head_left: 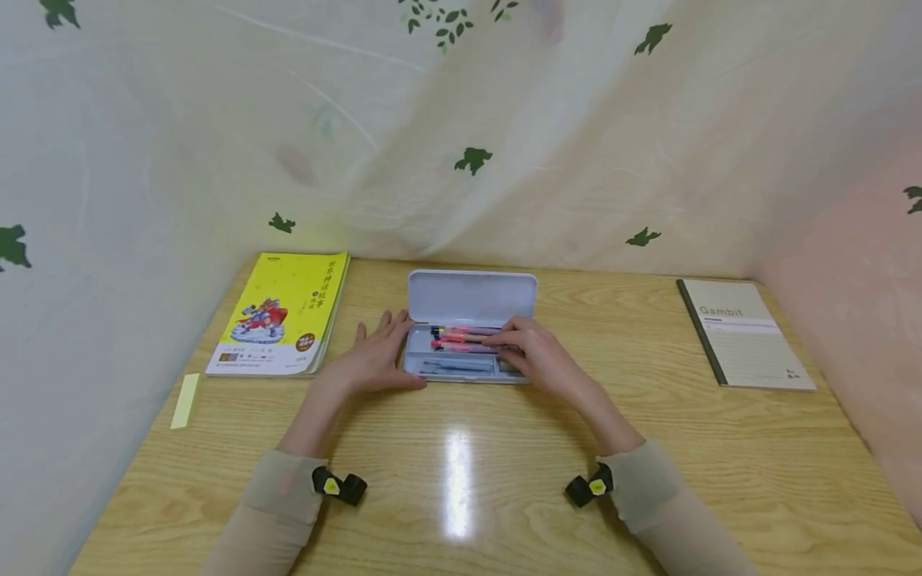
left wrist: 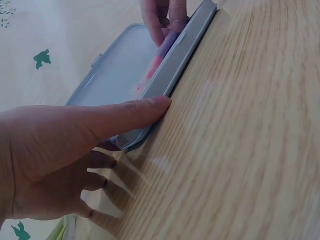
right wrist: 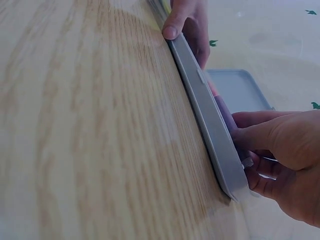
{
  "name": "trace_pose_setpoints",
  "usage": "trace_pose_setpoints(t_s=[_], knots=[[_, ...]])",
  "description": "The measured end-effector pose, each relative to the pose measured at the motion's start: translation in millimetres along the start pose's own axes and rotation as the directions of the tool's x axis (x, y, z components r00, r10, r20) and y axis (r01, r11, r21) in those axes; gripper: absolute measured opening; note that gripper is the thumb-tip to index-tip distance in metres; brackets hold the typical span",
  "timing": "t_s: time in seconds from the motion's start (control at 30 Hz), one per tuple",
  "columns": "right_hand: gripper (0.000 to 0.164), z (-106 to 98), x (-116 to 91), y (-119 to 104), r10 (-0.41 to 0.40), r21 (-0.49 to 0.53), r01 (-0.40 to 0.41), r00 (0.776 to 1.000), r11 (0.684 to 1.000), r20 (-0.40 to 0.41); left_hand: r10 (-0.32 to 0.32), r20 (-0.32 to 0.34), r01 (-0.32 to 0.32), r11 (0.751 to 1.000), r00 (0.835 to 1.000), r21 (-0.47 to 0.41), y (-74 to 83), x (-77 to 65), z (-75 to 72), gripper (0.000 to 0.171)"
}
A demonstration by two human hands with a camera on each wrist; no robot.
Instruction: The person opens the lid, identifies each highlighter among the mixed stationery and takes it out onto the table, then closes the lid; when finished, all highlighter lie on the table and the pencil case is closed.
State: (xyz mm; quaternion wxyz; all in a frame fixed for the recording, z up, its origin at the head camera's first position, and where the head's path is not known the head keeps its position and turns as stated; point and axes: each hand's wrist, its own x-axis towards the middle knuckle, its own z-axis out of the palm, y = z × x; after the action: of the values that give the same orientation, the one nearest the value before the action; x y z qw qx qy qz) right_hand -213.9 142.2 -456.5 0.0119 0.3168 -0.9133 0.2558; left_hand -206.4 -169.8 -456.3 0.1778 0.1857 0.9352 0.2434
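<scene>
Pinching slim, straight-barrelled pens

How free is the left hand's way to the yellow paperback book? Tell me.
Probably yes: the left hand is near the book, with only wooden tabletop showing between, though it would have to leave the open, rectangular light-blue pencil case.

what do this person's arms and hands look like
The left sleeve and right sleeve are pale beige, with slightly greyer cuffs. A black wrist camera with a yellow patch sits at each cuff. The left hand and right hand are bare, without gloves.
</scene>
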Motion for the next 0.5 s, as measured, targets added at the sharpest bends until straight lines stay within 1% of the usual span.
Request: trace_pose_setpoints(t_s=[0.23, 0.4, 0.5], knots=[[0.025, -1.8, 0.3, 0.0, 0.021, 0.05, -0.021, 1.0, 0.999, -0.011, 0.001, 0.004, -0.002, 1.0, 1.0, 0.007, 1.5, 0.9, -1.4, 0.109], [0.024, -8.9, -1.6, 2.2, 0.012, 0.085, -0.011, 1.0, 0.996, -0.019, -0.002, 0.006, 0.002, 1.0, 1.0, 0.005, 2.6, 0.3, -3.0, 0.108], [0.024, -15.9, -7.0, 8.5, 0.008, 0.114, -0.005, 0.999, 0.993, -0.031, -0.001, 0.008, 0.001, 1.0, 1.0, 0.004, 2.4, 0.0, -1.9, 0.107]])
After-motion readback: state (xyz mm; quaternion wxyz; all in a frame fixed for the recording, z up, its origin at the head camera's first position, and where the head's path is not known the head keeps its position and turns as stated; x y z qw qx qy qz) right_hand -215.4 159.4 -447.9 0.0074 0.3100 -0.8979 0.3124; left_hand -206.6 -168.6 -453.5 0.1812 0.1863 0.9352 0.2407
